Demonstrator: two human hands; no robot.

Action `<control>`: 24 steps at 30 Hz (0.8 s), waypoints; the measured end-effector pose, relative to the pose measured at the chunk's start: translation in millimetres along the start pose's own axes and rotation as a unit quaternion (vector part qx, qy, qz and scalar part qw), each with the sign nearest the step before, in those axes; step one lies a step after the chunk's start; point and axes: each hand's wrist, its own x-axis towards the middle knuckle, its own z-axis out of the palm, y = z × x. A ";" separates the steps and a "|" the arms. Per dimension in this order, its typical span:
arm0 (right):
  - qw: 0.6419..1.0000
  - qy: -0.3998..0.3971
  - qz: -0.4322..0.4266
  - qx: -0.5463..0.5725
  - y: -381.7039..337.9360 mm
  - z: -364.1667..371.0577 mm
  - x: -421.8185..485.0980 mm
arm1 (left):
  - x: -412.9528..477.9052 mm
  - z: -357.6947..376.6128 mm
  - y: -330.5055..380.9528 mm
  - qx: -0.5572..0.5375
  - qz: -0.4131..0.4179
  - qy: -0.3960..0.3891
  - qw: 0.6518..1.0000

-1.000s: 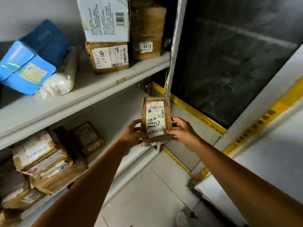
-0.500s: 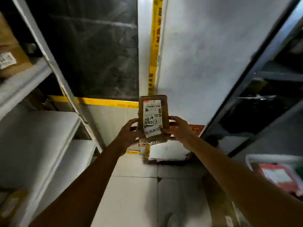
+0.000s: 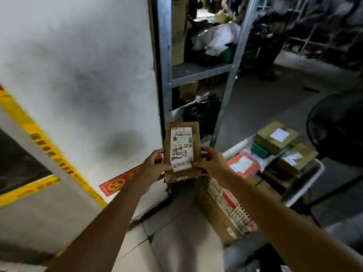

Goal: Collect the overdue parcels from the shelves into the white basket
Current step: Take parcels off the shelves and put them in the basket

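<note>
A small brown cardboard parcel [image 3: 182, 152] with a white shipping label and handwritten numbers stands upright in front of me. My left hand [image 3: 152, 166] grips its left edge and my right hand [image 3: 211, 161] grips its right edge. Low on the right is the white basket [image 3: 229, 205] with perforated walls. It holds several parcels: a red flat one [image 3: 243, 164], a green one [image 3: 259, 151] and brown boxes [image 3: 276, 137] with white labels. The basket lies below and to the right of the held parcel.
A white wall [image 3: 78, 75] with yellow tape fills the left. A grey metal shelf rack [image 3: 196, 71] with boxes and bags stands straight ahead. A black fan [image 3: 337, 128] stands at the right. A brown box [image 3: 214, 214] leans against the basket's side. Pale floor tiles lie below.
My view has swung right, away from the first shelves and past the wall, so the rack and the white basket have come into sight. Both hands keep the same hold on the parcel.
</note>
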 end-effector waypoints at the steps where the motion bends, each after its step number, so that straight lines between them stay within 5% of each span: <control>1: 1.000 0.016 0.003 0.009 0.6 -12.9 4.3 | 10.8 11.7 6.5 0.006 0.003 -0.013 1.000; 14: 0.971 0.206 0.041 0.117 25.6 -134.6 60.9 | 161.8 145.0 46.1 0.070 -0.018 -0.152 0.986; 24: 0.910 0.374 0.056 0.169 35.8 -219.1 67.7 | 247.1 269.0 88.6 0.146 -0.004 -0.336 0.930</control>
